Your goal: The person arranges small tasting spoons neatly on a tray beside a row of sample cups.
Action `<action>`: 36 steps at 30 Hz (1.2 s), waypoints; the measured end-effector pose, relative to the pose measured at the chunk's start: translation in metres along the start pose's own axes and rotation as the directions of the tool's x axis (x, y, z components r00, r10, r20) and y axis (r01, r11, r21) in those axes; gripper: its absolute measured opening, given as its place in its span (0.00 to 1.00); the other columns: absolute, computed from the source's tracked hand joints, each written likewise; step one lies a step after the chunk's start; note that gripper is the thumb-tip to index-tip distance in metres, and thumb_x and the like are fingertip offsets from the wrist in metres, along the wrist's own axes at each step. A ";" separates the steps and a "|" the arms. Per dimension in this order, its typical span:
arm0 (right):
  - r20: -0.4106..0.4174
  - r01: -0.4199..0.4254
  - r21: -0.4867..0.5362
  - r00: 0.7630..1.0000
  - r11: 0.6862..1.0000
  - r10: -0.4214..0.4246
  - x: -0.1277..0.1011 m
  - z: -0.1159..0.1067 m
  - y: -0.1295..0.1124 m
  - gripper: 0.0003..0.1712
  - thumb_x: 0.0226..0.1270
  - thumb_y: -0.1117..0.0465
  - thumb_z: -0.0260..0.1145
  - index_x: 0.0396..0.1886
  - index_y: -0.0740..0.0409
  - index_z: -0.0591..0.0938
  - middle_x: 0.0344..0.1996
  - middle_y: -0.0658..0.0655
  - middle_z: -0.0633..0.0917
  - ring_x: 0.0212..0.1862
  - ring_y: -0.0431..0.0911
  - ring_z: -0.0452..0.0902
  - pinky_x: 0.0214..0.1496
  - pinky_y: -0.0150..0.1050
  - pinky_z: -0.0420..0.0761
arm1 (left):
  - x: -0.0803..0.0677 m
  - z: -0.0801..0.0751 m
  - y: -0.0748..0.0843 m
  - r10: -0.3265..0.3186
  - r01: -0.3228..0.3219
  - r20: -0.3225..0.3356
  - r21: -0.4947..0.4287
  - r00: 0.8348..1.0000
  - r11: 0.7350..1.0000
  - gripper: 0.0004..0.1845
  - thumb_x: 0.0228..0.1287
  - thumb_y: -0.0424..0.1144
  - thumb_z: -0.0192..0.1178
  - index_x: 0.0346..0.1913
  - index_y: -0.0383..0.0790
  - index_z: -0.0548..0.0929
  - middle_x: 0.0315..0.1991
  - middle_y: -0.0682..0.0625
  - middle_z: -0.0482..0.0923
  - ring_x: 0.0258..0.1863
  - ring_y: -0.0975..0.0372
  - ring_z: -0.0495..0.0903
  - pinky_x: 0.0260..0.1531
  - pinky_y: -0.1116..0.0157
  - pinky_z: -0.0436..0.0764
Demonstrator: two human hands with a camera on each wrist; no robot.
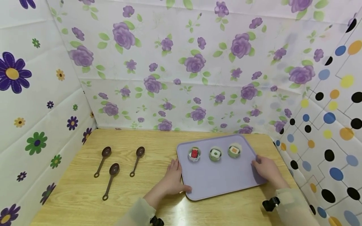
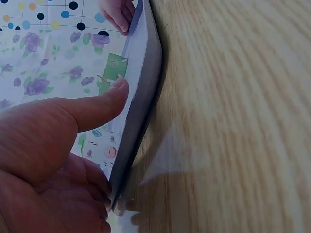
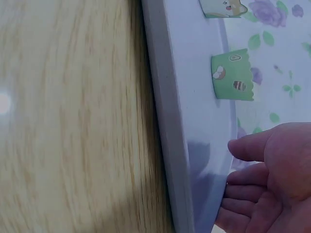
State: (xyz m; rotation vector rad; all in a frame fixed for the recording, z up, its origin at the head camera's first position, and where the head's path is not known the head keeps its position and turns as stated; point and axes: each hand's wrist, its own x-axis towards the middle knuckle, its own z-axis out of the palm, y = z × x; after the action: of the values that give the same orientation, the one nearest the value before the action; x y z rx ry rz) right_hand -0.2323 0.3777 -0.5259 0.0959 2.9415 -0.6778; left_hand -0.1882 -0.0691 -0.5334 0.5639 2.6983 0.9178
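In the wrist views the tray (image 2: 141, 92) runs off the frame. The left hand (image 2: 53, 160) is cut by the picture's edge, its fingertips hidden under the rim. Beyond the right hand's (image 3: 272, 179) thumb, one cup (image 3: 221, 7) is cropped.

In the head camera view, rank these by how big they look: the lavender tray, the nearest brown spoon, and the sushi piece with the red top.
1. The lavender plastic tray, by far the largest.
2. The nearest brown plastic spoon, long but thin.
3. The small round sushi piece with the red top, smallest.
The spoon lies somewhat nearer the camera, but the gaps are clear enough to rank.
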 end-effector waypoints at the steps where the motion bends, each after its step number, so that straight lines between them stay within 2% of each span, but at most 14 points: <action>1: 0.003 -0.007 0.001 1.000 1.000 0.007 -0.001 0.000 -0.002 0.37 0.84 0.54 0.55 0.75 0.84 0.64 0.70 0.83 0.69 0.70 0.78 0.67 0.69 0.70 0.72 | -0.002 0.000 0.000 -0.001 0.001 -0.002 0.001 1.000 1.000 0.71 0.53 0.56 0.83 0.78 0.12 0.49 0.82 0.20 0.42 0.82 0.31 0.39 0.81 0.38 0.46; 4: 0.002 -0.018 -0.013 1.000 1.000 0.018 -0.004 0.001 -0.009 0.36 0.83 0.56 0.55 0.72 0.85 0.66 0.68 0.84 0.70 0.68 0.78 0.69 0.68 0.70 0.74 | -0.006 0.001 0.002 -0.008 0.008 -0.014 0.012 1.000 1.000 0.74 0.48 0.57 0.86 0.78 0.11 0.49 0.81 0.19 0.43 0.82 0.31 0.41 0.81 0.39 0.47; 6: 0.000 -0.014 -0.030 1.000 0.999 0.014 -0.004 0.002 -0.013 0.33 0.83 0.57 0.56 0.69 0.85 0.71 0.64 0.85 0.75 0.63 0.77 0.75 0.62 0.69 0.79 | -0.009 0.002 0.003 -0.009 0.010 -0.024 0.021 1.000 1.000 0.76 0.45 0.57 0.87 0.78 0.10 0.49 0.81 0.19 0.44 0.82 0.30 0.42 0.81 0.39 0.48; 9: -0.004 -0.005 -0.050 1.000 0.999 0.005 -0.004 0.005 -0.016 0.26 0.81 0.58 0.58 0.56 0.82 0.79 0.50 0.82 0.82 0.48 0.70 0.83 0.49 0.62 0.85 | -0.013 0.003 0.003 0.001 0.000 -0.042 0.011 0.999 1.000 0.76 0.43 0.55 0.89 0.77 0.09 0.50 0.80 0.18 0.44 0.82 0.29 0.43 0.80 0.37 0.50; 11: -0.007 0.001 -0.051 1.000 0.999 -0.001 -0.005 0.006 -0.016 0.22 0.80 0.58 0.59 0.49 0.79 0.80 0.41 0.77 0.84 0.40 0.63 0.83 0.40 0.58 0.84 | -0.013 0.002 0.001 0.014 -0.014 -0.049 -0.011 0.999 1.000 0.75 0.43 0.52 0.89 0.77 0.09 0.50 0.80 0.18 0.43 0.81 0.29 0.42 0.80 0.36 0.49; 13: -0.005 0.008 -0.053 1.000 0.999 -0.009 -0.005 0.007 -0.016 0.21 0.79 0.56 0.61 0.46 0.75 0.81 0.37 0.72 0.85 0.36 0.58 0.81 0.36 0.54 0.83 | -0.012 0.000 -0.003 0.021 -0.023 -0.048 -0.027 0.999 0.999 0.73 0.45 0.50 0.88 0.77 0.09 0.49 0.80 0.18 0.42 0.81 0.28 0.41 0.80 0.36 0.48; 15: 0.001 0.021 -0.055 1.000 0.998 -0.021 -0.007 0.008 -0.016 0.24 0.78 0.53 0.64 0.49 0.75 0.82 0.38 0.70 0.86 0.36 0.56 0.81 0.35 0.52 0.82 | -0.011 -0.004 -0.009 0.027 -0.029 -0.044 -0.037 0.999 0.999 0.72 0.46 0.49 0.88 0.77 0.10 0.50 0.81 0.19 0.42 0.82 0.29 0.40 0.80 0.36 0.46; 18: 0.013 0.061 -0.057 0.998 0.996 -0.061 -0.011 0.011 -0.013 0.33 0.76 0.47 0.69 0.58 0.76 0.81 0.43 0.71 0.87 0.38 0.56 0.83 0.36 0.51 0.84 | -0.005 -0.013 -0.019 0.019 -0.019 -0.018 -0.021 1.000 1.000 0.70 0.48 0.49 0.87 0.78 0.12 0.51 0.82 0.21 0.42 0.82 0.31 0.38 0.81 0.37 0.45; 21: 0.034 0.112 -0.030 0.993 0.993 -0.111 -0.013 0.014 -0.010 0.35 0.73 0.43 0.73 0.56 0.74 0.82 0.39 0.69 0.86 0.37 0.55 0.82 0.36 0.49 0.83 | 0.000 -0.024 -0.030 0.013 -0.013 0.013 0.003 1.000 1.000 0.68 0.50 0.49 0.86 0.79 0.13 0.52 0.83 0.23 0.43 0.83 0.32 0.37 0.81 0.38 0.45; 25: 0.065 0.222 -0.008 0.973 0.975 -0.222 -0.016 0.013 -0.007 0.41 0.71 0.39 0.75 0.63 0.72 0.80 0.49 0.73 0.86 0.49 0.65 0.85 0.49 0.59 0.86 | 0.007 -0.040 -0.043 0.016 -0.017 0.059 0.018 0.998 1.000 0.67 0.53 0.48 0.85 0.79 0.14 0.52 0.83 0.23 0.42 0.83 0.32 0.36 0.82 0.39 0.43; 26: 0.079 0.249 0.002 0.965 0.968 -0.249 -0.017 0.013 -0.006 0.46 0.70 0.38 0.75 0.68 0.73 0.77 0.56 0.76 0.84 0.56 0.69 0.83 0.56 0.63 0.84 | 0.008 -0.044 -0.047 0.021 -0.022 0.070 0.021 0.997 1.000 0.66 0.53 0.48 0.85 0.79 0.14 0.52 0.83 0.23 0.42 0.83 0.32 0.36 0.82 0.39 0.42; 28: 0.102 0.303 0.020 0.947 0.953 -0.304 -0.018 0.013 -0.004 0.57 0.69 0.36 0.75 0.78 0.75 0.67 0.68 0.79 0.76 0.69 0.75 0.72 0.68 0.69 0.75 | 0.010 -0.051 -0.053 0.033 -0.035 0.088 0.019 0.996 0.999 0.66 0.54 0.46 0.85 0.79 0.14 0.51 0.83 0.23 0.41 0.83 0.32 0.35 0.82 0.39 0.41; 32: 0.172 0.338 0.088 0.921 0.937 -0.348 -0.018 0.014 0.000 0.66 0.63 0.36 0.79 0.83 0.74 0.58 0.77 0.79 0.63 0.77 0.78 0.55 0.75 0.73 0.63 | 0.014 -0.063 -0.065 0.053 -0.054 0.119 0.006 0.991 0.999 0.64 0.56 0.43 0.83 0.79 0.14 0.49 0.83 0.23 0.39 0.83 0.32 0.33 0.80 0.36 0.39; 36: 0.215 0.342 0.093 0.910 0.935 -0.354 -0.016 0.017 0.005 0.75 0.56 0.34 0.83 0.85 0.73 0.52 0.81 0.77 0.56 0.80 0.76 0.48 0.77 0.73 0.57 | 0.016 -0.069 -0.074 0.034 -0.035 0.149 0.008 0.988 0.999 0.63 0.60 0.43 0.81 0.81 0.18 0.47 0.84 0.26 0.37 0.83 0.34 0.32 0.81 0.38 0.40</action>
State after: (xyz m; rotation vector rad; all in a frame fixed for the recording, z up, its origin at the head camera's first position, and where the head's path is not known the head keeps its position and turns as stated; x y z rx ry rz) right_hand -0.2146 0.3744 -0.5413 -0.4829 2.7380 -0.7539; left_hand -0.2470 -0.1528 -0.5271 0.6560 2.5693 0.8347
